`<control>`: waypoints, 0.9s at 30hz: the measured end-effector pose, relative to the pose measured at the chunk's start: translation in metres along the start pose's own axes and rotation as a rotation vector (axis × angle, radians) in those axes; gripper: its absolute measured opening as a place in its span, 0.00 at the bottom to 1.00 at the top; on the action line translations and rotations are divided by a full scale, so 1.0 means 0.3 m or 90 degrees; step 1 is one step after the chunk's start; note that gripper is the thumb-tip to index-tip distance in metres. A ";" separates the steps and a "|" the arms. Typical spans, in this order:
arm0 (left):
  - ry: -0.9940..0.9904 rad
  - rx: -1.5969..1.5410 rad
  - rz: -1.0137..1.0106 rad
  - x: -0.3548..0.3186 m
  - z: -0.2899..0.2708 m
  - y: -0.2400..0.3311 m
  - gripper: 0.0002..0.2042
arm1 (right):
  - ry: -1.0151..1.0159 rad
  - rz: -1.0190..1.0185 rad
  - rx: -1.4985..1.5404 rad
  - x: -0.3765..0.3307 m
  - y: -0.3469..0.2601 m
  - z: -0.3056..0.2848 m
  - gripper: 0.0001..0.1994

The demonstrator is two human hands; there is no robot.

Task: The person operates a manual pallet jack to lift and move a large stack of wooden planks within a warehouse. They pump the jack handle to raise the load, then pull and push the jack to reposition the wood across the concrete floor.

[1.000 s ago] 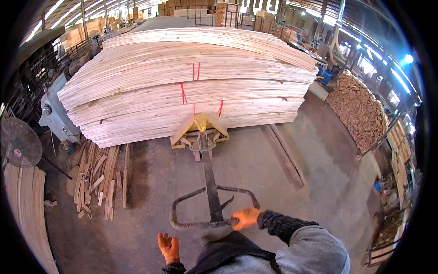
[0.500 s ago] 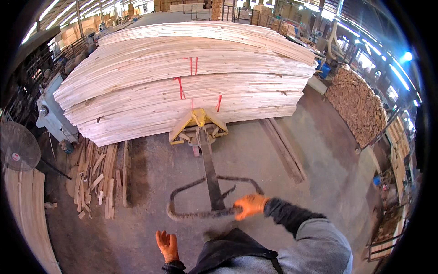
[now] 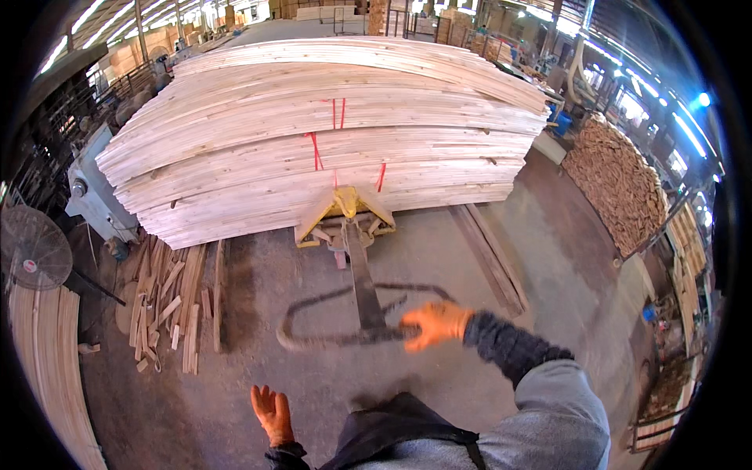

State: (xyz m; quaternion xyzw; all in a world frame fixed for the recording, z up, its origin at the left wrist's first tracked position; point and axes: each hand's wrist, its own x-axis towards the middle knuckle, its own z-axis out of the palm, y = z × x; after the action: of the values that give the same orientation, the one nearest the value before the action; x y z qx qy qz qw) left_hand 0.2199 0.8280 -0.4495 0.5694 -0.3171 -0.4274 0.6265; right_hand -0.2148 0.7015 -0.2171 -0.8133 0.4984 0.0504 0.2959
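Note:
My right hand (image 3: 435, 323), in an orange glove, grips the right side of the looped handle (image 3: 313, 338) of a yellow pallet jack (image 3: 345, 211). The jack's forks sit under a tall stack of pale wooden boards (image 3: 329, 141) bound with red straps. Its handle bar slopes back from the jack toward me. My left hand (image 3: 272, 413), also in an orange glove, hangs free low in the view with fingers spread and holds nothing.
Loose wood offcuts (image 3: 168, 301) lie on the concrete floor to the left. A standing fan (image 3: 31, 251) and curved boards (image 3: 47, 368) are at the far left. A long plank (image 3: 489, 254) lies right of the jack, and a heap of wood pieces (image 3: 619, 184) fills a bin at right.
The jack handle has risen in the view and swung slightly, with my right hand moving up with it. My left hand stays low and free.

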 end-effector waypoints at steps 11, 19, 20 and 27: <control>-0.323 0.538 0.602 0.143 0.513 0.653 0.38 | 0.060 -0.020 -0.068 -0.019 -0.022 -0.056 0.28; -0.376 0.575 0.678 0.120 0.526 0.431 0.21 | 0.080 -0.019 -0.024 -0.108 0.036 0.170 0.28; -0.421 0.643 0.610 0.026 0.508 0.408 0.19 | 0.024 0.025 0.000 -0.136 0.067 0.306 0.27; -0.694 0.795 0.594 0.170 0.465 0.448 0.24 | -0.011 -0.130 0.018 -0.071 0.116 0.297 0.22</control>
State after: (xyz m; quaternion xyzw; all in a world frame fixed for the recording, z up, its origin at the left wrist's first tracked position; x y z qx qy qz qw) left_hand 0.1422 0.7187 -0.3007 0.3395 -0.9322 -0.0942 0.0828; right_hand -0.2358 0.7541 -0.2970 -0.8551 0.4112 0.0196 0.3153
